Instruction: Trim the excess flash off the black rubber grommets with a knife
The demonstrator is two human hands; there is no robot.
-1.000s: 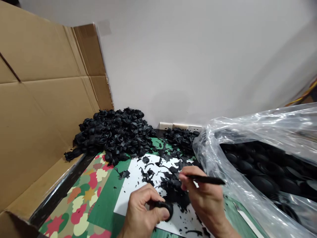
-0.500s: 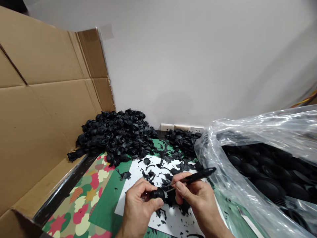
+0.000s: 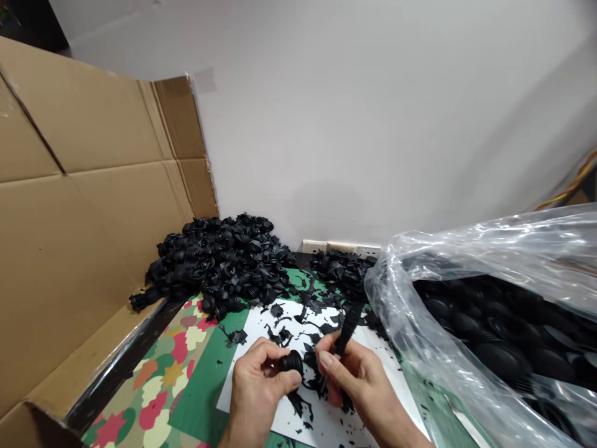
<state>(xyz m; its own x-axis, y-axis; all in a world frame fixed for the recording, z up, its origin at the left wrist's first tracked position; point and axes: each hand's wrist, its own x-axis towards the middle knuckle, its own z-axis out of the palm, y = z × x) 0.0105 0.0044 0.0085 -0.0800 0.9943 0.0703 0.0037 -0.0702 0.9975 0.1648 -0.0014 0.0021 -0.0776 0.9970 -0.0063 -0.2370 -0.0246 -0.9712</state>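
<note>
- My left fingers (image 3: 289,379) pinched the ribbed black part (image 3: 293,361) over the white sheet (image 3: 254,328).
- My right fingers (image 3: 328,360) gripped the black-handled tool (image 3: 347,330).
- I judged the part light, flexible, best held around its ribs.

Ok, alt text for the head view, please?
The left hand pinches a ribbed black part; the right hand grips a black-handled tool beside it, above white paper strewn with black scraps. A heap of black pieces lies beyond to the left, an open clear plastic bag of black parts to the right.
</note>
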